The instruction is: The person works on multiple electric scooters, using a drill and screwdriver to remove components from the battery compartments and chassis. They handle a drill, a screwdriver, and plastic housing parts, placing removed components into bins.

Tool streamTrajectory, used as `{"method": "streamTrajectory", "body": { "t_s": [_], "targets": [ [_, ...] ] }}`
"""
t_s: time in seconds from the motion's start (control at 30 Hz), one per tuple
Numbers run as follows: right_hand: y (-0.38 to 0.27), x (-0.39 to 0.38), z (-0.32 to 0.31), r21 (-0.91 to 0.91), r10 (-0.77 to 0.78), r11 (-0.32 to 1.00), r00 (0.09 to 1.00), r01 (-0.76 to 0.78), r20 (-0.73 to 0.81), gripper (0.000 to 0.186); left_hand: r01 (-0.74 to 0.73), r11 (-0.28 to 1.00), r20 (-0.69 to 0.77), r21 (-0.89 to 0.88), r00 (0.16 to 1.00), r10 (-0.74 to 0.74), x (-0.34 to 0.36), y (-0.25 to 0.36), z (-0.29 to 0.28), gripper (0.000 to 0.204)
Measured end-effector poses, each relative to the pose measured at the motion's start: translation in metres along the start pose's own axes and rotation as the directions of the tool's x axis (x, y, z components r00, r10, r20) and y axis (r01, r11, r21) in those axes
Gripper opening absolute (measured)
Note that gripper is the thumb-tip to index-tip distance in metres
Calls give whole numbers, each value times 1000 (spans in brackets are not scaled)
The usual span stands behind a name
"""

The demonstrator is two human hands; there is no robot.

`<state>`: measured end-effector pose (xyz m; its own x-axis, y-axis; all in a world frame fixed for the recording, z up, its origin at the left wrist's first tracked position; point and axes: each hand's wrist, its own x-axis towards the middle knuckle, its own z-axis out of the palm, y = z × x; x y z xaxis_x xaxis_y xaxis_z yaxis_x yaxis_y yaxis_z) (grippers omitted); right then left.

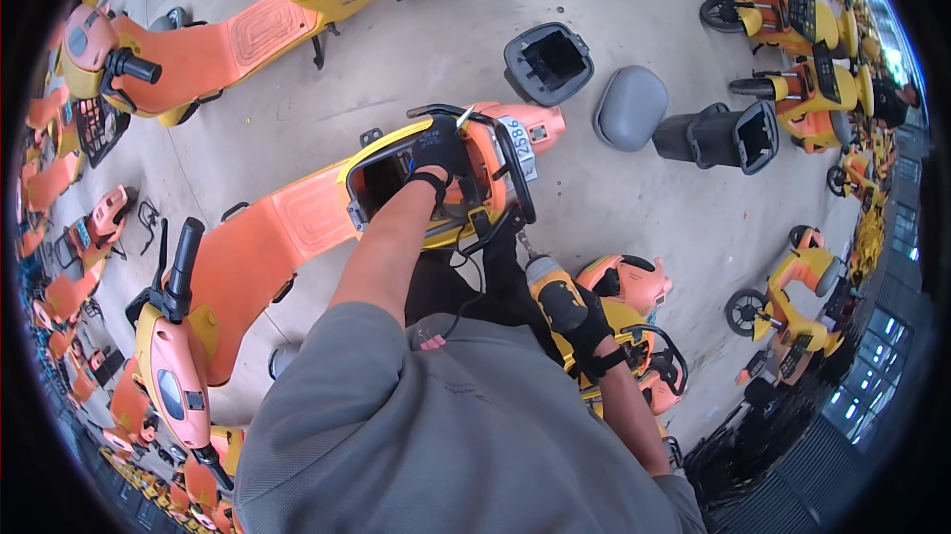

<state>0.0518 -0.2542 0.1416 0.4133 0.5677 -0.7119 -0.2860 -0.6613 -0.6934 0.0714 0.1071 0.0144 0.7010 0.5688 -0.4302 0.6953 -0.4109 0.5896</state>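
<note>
**Now: one hand at the seat well, one on the drill**

Leftmost, an orange scooter (208, 49) lies across the upper floor, and more orange ones crowd the left rim. Next to them the nearest scooter (253, 247) runs from its handlebar (183, 257) at lower left up to its tail at centre. Its seat is off, so the yellow-rimmed seat well (381, 182) stands open.

The left hand (439, 150), in a black glove, reaches along the bare forearm to the well's far edge. Its fingers curl down over the rim beside the black rear rack (505, 177); whether they pinch anything small I cannot tell. The well's dark hollow lies just left of and below those fingers, touching the palm side.

Right of the grey-shirted body, the right hand (592, 331), also gloved, is wrapped tight around the grip of a yellow drill (555, 296). The drill's bit points up toward the rack, just short of it, well below the left fingers.

Farther right on the concrete lie a black tub (548, 61), a grey seat (631, 107) and another black tub (738, 136), then rows of yellow scooters (807, 24).
</note>
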Motion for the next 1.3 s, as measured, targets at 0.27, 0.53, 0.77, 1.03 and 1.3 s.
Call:
{"method": "streamTrajectory", "body": {
  "t_s": [0.27, 0.53, 0.77, 1.03, 1.3],
  "targets": [
    [51, -11, -15, 38, -247, 966, 955, 257, -164, 30, 138, 965, -233, -221, 954, -190, -14, -9, -3, 26],
    [70, 0, -42, 661, -4, 750, 998, 39, -55, 27, -103, 879, -158, -466, 987, 32, -33, 37, -85, 22],
    [92, 3, -59, 598, -215, 782, 977, 175, -4, 28, -27, 809, 329, -587, 905, 268, 38, 180, -118, 21],
    [64, -13, -53, -147, -313, 943, 945, 298, -91, 28, 74, 812, 195, -579, 980, 49, 12, 73, -154, 18],
    [-35, 20, -25, 22, -99, 995, 990, 97, 105, 46, 311, 950, 68, 3, 948, -310, -99, -171, -59, 35]
  ]
}}
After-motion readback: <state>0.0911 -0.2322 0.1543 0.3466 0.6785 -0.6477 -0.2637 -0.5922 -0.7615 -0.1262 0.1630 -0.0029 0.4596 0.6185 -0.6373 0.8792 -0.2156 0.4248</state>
